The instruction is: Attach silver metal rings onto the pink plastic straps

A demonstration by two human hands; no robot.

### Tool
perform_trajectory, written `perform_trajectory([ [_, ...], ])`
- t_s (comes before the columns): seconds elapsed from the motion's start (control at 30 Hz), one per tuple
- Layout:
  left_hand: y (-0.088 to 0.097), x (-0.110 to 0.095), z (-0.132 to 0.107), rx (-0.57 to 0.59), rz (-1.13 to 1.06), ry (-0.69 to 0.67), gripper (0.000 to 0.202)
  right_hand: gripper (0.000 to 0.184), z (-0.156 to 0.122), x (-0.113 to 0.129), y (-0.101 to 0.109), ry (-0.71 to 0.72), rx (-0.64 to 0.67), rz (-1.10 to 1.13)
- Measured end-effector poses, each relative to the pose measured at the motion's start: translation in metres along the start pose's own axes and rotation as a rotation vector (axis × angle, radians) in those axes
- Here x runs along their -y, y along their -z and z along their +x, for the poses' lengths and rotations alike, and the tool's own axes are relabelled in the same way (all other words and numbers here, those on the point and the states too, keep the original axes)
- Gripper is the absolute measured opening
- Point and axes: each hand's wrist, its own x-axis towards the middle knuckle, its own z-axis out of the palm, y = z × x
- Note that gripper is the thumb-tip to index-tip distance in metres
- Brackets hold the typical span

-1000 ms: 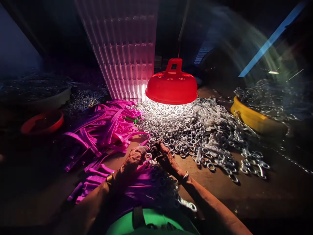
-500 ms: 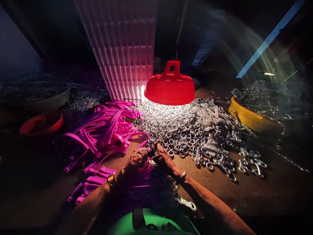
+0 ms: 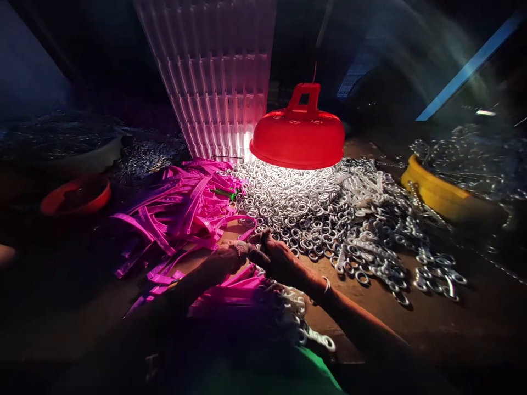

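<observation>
My left hand (image 3: 233, 257) and my right hand (image 3: 283, 259) meet at the middle of the table, fingertips together and dark-stained. The fingers of both are closed in a pinch; whatever sits between them is hidden. Just behind the left hand curls a loop from the pile of pink plastic straps (image 3: 173, 206). Below my hands lie more pink straps (image 3: 242, 282), partly in shadow. Beyond the right hand spreads a big heap of silvery rings and ringed strips (image 3: 302, 207). A few ringed pieces (image 3: 321, 338) lie nearer my body.
A red lamp shade (image 3: 297, 140) hangs low over the heap. Behind it stands a pale ribbed panel (image 3: 218, 104). At the right is a yellow basin (image 3: 436, 189) with chains; at the left a red bowl (image 3: 96, 200) and a larger pale basin (image 3: 105, 156). A green item sits among the straps.
The view has shifted, so the lamp and heap appear farther right. My hands stay together, with the fingers slightly rearranged. My left forearm has dropped into shadow, and less pink shows between my hands.
</observation>
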Motion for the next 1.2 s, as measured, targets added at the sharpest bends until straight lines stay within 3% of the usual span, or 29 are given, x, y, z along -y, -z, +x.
perform_trajectory([
  [0.07,-0.001,-0.017,-0.016,0.045,0.061,0.02,0.035,0.032,-0.015,0.017,0.001,0.003,0.101,-0.035],
  [0.17,-0.008,-0.027,-0.037,0.139,0.147,0.07,0.035,0.027,-0.047,0.036,-0.005,0.003,0.113,-0.14],
  [0.3,-0.026,-0.006,-0.06,0.215,-0.019,0.161,0.036,0.02,-0.09,0.043,-0.016,-0.045,0.064,-0.192],
  [0.43,-0.042,0.022,-0.074,0.259,-0.376,0.196,0.032,0.034,-0.111,0.041,-0.024,-0.093,0.03,-0.041],
  [0.57,-0.043,0.036,-0.075,0.196,-0.401,0.219,0.029,0.041,-0.111,0.042,-0.03,-0.128,0.069,0.1],
  [0.7,-0.041,0.035,-0.074,0.229,-0.304,0.169,0.03,0.03,-0.104,0.048,-0.028,-0.202,0.175,0.211],
  [0.8,-0.041,0.03,-0.073,0.268,-0.29,0.157,0.032,0.019,-0.097,0.055,-0.022,-0.248,0.246,0.178],
  [0.93,-0.039,0.028,-0.073,0.231,-0.325,0.206,0.034,0.016,-0.087,0.055,-0.018,-0.231,0.307,0.115],
  [1.03,-0.037,0.031,-0.074,0.2,-0.372,0.228,0.033,0.012,-0.083,0.045,-0.021,-0.192,0.292,0.102],
  [1.2,-0.041,0.035,-0.081,0.204,-0.323,0.138,0.035,0.012,-0.092,0.037,-0.021,-0.159,0.272,0.065],
])
